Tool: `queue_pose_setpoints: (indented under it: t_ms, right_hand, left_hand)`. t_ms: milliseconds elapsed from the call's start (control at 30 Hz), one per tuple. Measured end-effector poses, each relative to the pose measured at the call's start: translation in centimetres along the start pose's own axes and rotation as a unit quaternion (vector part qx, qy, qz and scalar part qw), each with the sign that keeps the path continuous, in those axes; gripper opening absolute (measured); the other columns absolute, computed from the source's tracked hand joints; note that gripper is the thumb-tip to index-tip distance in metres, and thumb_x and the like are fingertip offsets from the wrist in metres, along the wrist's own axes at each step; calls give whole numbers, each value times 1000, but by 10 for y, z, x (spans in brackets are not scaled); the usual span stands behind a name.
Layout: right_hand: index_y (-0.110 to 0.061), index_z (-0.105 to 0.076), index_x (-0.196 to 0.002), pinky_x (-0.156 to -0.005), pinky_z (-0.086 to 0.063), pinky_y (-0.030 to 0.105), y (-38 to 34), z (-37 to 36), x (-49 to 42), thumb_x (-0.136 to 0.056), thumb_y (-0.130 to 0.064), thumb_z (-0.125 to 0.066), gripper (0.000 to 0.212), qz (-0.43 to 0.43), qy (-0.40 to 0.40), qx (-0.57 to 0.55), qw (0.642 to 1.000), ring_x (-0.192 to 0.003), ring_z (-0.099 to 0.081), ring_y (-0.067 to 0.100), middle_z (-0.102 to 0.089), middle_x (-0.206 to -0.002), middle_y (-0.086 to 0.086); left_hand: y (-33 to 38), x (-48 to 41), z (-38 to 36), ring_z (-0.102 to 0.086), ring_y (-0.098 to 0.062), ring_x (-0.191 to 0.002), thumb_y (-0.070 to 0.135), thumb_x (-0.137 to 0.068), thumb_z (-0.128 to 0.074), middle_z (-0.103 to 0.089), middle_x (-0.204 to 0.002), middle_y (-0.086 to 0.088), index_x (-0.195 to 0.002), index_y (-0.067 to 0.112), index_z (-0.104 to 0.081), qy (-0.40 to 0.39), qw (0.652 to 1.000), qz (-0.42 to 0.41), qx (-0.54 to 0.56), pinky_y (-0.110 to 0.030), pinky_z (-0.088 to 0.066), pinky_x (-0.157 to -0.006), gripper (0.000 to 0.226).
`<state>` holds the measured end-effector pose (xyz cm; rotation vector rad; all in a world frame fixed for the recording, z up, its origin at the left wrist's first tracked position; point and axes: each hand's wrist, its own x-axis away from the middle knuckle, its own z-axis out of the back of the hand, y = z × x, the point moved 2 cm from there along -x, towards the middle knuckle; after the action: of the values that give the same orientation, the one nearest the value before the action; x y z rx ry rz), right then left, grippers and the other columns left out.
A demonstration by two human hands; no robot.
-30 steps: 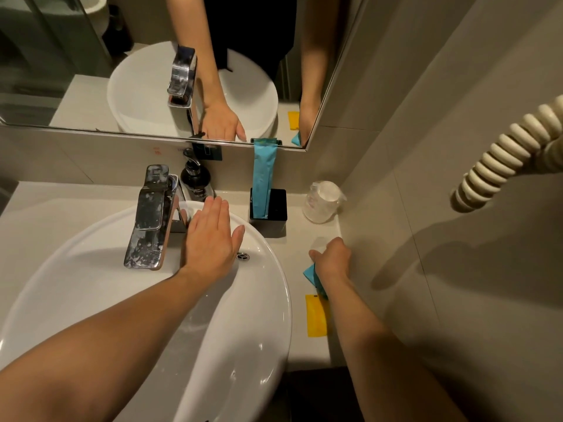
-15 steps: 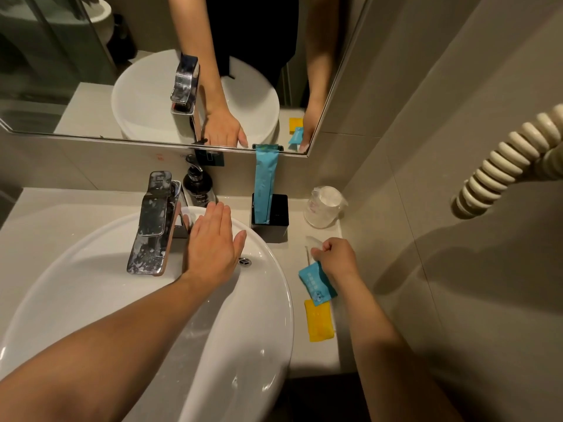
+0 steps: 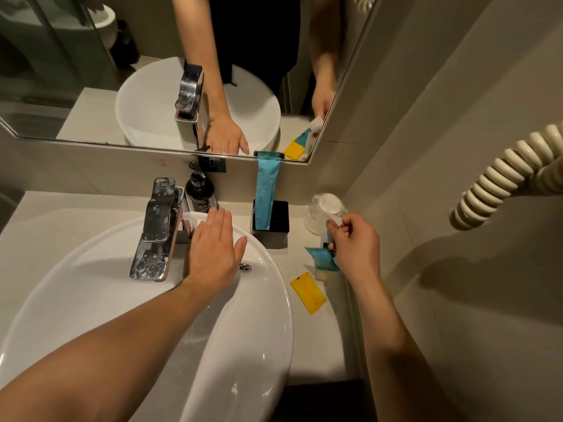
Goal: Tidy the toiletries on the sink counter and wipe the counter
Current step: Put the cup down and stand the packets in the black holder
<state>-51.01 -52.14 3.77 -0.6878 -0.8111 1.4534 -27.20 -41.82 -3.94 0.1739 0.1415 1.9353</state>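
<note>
Sachets are what the right hand (image 3: pixel 356 248) has pinched together: a blue packet (image 3: pixel 323 258) hanging below the fingers and a pale, whitish one (image 3: pixel 333 219) sticking up above them, both lifted clear of the table (image 3: pixel 323 339) at its right side, near the wall. They look like thin flat film pouches, so I judge them very light, limp and a little slick; a pinch at one edge lets them dangle and twist, and a firmer hold across the flat middle would steady them. A yellow packet (image 3: pixel 308 292) lies flat on the table just nearer, apart from the hand, and would need a fingernail under an edge or a slide to the rim to lift. The left hand (image 3: pixel 213 254) is spread flat, fingers together, holding nothing, resting on the far rim of the white basin (image 3: pixel 268 330) beside the chrome tap (image 3: pixel 157 229). Behind, a black holder (image 3: pixel 275 229) stands against the wall with a tall blue pouch (image 3: pixel 265 190) upright in it, a likely home for the sachets. An upturned clear cup (image 3: pixel 316 211) sits just right of the holder, and a dark pump bottle (image 3: pixel 199 191) stands behind the tap.
</note>
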Motion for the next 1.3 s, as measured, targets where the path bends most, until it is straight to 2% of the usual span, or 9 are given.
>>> queue_pose_setpoints:
  t_ms: [133,233,300,500,667,800,967,1100,1300]
  right_hand:
    - [-9,-61,-85,-66,-57,38,0,4,4,-98,-22,-67,20,-1,20,-19,1000,-67,-64,20,-62,-71,5]
    - [-9,-63,-87,-62,-57,33,-2,5,5,-98,-22,-67,17,-9,50,-41,998,-57,-60,4,-64,-69,3]
    - [-9,-64,-88,-60,-53,27,-7,5,2,-97,-22,-67,17,-15,62,-66,996,-55,-59,1,-65,-68,4]
    - [4,-62,-89,-51,-50,22,-60,3,-18,-96,-14,-67,19,44,43,-198,978,-54,-58,9,-63,-67,10]
    - [-11,-65,-83,-52,-50,25,-100,-17,-37,-96,-14,-66,13,84,6,-237,968,-57,-59,13,-64,-66,4]
    - [1,-61,-88,-53,-50,28,-100,-47,-50,-97,-15,-67,19,76,-17,-209,975,-56,-59,11,-62,-70,10]
    - [-7,-57,-80,-55,-49,30,-76,-79,-60,-96,-17,-69,23,45,-57,-146,987,-58,-60,11,-58,-68,5]
    - [-1,-60,-81,-52,-50,24,-64,-94,-66,-96,-19,-70,25,39,-55,-124,990,-55,-62,4,-62,-68,13]
    - [-15,-65,-82,-56,-49,24,-54,-105,-69,-95,-27,-70,18,41,-52,-99,993,-56,-60,1,-66,-67,-5]
  left_hand:
    - [0,0,0,-18,-30,-157,48,-106,-30,-30,-165,-15,-158,4,-28,-2,1000,-2,-4,-46,-21,-126,68]
    - [-1,0,0,-19,-31,-156,47,-106,-32,-32,-164,-16,-157,3,-30,0,1000,-3,0,-46,-21,-125,68]
    - [-1,-1,-1,-21,-31,-156,47,-106,-33,-33,-164,-17,-156,3,-31,4,1000,-3,1,-46,-23,-125,67]
    - [-2,-1,-3,-24,-33,-155,48,-105,-33,-36,-162,-17,-155,2,-33,6,1000,-3,2,-48,-26,-124,67]
    - [-2,-1,-4,-24,-32,-155,48,-105,-34,-36,-163,-17,-156,3,-32,5,1000,0,-1,-47,-25,-124,68]
    - [-3,-2,-5,-20,-31,-156,49,-105,-31,-33,-164,-16,-157,4,-29,3,1000,-1,2,-47,-23,-125,69]
    - [-4,-3,-6,-22,-31,-156,49,-105,-32,-34,-164,-16,-157,4,-32,10,1000,-1,1,-47,-23,-125,68]
    - [-4,-4,-9,-20,-30,-156,50,-105,-32,-32,-165,-15,-157,4,-31,5,1000,-2,-5,-47,-22,-125,69]
    - [-3,-4,-9,-26,-31,-155,50,-104,-36,-37,-162,-16,-155,4,-35,15,1000,-2,-1,-47,-24,-124,69]
